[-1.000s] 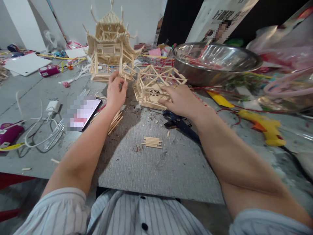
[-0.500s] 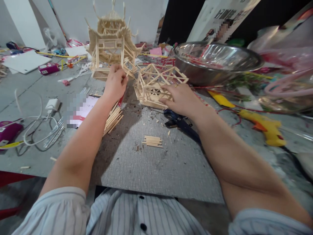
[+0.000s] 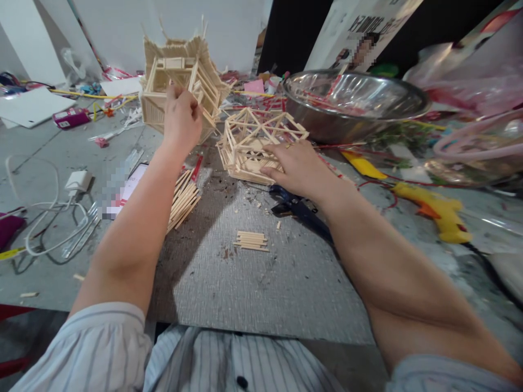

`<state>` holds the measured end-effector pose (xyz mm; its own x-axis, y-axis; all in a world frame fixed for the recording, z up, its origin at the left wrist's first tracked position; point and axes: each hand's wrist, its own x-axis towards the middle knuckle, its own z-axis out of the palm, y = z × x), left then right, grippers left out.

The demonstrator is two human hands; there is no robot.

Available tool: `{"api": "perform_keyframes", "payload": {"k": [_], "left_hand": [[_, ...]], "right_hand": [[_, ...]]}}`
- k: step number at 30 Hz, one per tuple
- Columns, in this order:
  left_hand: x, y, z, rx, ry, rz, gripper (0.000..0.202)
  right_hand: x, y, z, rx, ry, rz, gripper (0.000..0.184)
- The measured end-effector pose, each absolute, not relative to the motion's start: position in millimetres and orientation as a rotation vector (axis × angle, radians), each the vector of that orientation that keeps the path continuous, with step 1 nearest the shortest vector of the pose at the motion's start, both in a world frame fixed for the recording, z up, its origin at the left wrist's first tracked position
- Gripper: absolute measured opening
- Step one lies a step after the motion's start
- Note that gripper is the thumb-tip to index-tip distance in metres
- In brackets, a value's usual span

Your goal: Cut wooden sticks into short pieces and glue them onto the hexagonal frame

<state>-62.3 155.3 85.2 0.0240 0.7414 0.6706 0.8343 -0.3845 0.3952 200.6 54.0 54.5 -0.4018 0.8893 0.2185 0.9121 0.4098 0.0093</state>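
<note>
While near the steel bowl [image 3: 316, 124], stick frame [image 3: 253, 147] just behind pliers [image 3: 301, 212].

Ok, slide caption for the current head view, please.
Left hand grips a tilted stick pavilion; right hand rests on an open stick frame near a metal bowl.

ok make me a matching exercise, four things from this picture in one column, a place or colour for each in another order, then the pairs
1. glue gun
2. metal bowl
3. left hand
4. right hand

A. at the taller stick model
B. yellow with an orange trigger
C. touching the low stick frame
D. shiny silver

Pairs: 1-B, 2-D, 3-A, 4-C
</note>
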Motion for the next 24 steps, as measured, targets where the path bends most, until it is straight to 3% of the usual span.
{"api": "perform_keyframes", "payload": {"k": [4, 12, 24], "left_hand": [[-61.8, 144.4, 98.1, -2.042, -1.865, -1.196, 0.027], [-67.2, 119.2, 90.1, -2.279, -1.583, -1.299, 0.015], [-56.8, 111.5, 82.4, -2.365, -1.591, -1.338, 0.018]], "right_hand": [[204.7, 57.1, 48.3, -1.538, -2.463, -0.243, 0.051], [204.6, 57.1, 43.7, -1.533, -2.434, -0.3, 0.051], [205.3, 56.4, 42.2, -1.516, -2.43, -0.281, 0.049]]}}
